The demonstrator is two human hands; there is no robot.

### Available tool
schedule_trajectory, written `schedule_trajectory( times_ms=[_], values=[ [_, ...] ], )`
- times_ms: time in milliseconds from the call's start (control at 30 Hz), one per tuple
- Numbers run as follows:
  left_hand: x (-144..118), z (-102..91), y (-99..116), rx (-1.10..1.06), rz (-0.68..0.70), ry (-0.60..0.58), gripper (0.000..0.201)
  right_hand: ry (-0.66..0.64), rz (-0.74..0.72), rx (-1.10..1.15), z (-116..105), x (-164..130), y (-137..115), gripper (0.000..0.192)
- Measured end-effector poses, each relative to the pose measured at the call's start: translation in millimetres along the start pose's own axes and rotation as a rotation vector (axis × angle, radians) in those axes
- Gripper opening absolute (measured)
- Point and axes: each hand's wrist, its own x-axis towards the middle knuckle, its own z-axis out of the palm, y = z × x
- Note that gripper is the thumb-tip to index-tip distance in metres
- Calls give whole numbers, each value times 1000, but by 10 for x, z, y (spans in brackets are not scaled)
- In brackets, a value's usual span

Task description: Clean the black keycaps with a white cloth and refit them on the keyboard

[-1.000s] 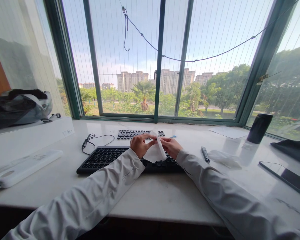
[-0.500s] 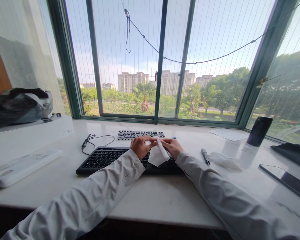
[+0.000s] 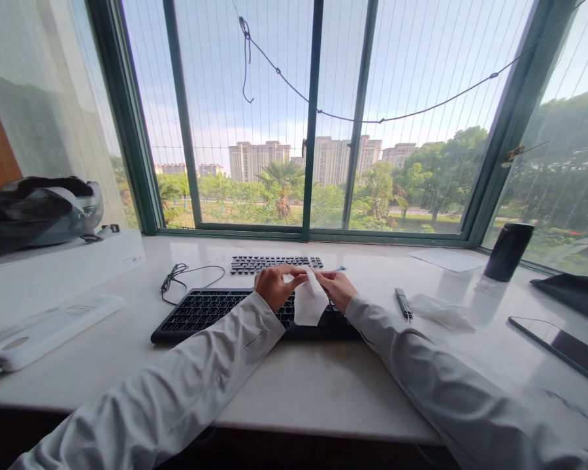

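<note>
Both hands hold one white wipe (image 3: 310, 304) above the right half of a black keyboard (image 3: 200, 312). My left hand (image 3: 273, 286) pinches the wipe's upper left edge. My right hand (image 3: 338, 287) pinches its upper right edge, fingertips almost meeting the left hand's. The wipe hangs down folded between them, hiding some keys. A second, smaller black keyboard (image 3: 274, 263) lies just behind my hands.
A black cable (image 3: 179, 277) coils left of the keyboards. A white box (image 3: 59, 261) carries a dark bag (image 3: 34, 212), with a white device (image 3: 44, 329) in front. To the right lie a pen (image 3: 402, 303), a crumpled wrapper (image 3: 441, 312), a dark cup (image 3: 508, 251) and a tablet (image 3: 563, 349).
The wipe has gone from a wider spread sheet to a narrower folded strip hanging lower. Both hands stay in almost the same place above the keyboard.
</note>
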Motion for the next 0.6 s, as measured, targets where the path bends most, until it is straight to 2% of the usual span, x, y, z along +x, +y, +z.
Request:
schedule_trajectory(
  times_ms=[300,467,600],
  values=[
    [-8,5,-53,51,18,10,26,-107,15,-42,16,-58,-57,36],
    [-9,10,-41,36,6,-9,29,-64,-94,-185,-86,63,85,39],
    [-11,15,-33,46,-9,-7,31,-61,-103,-233,-133,113,148,45]
  ],
)
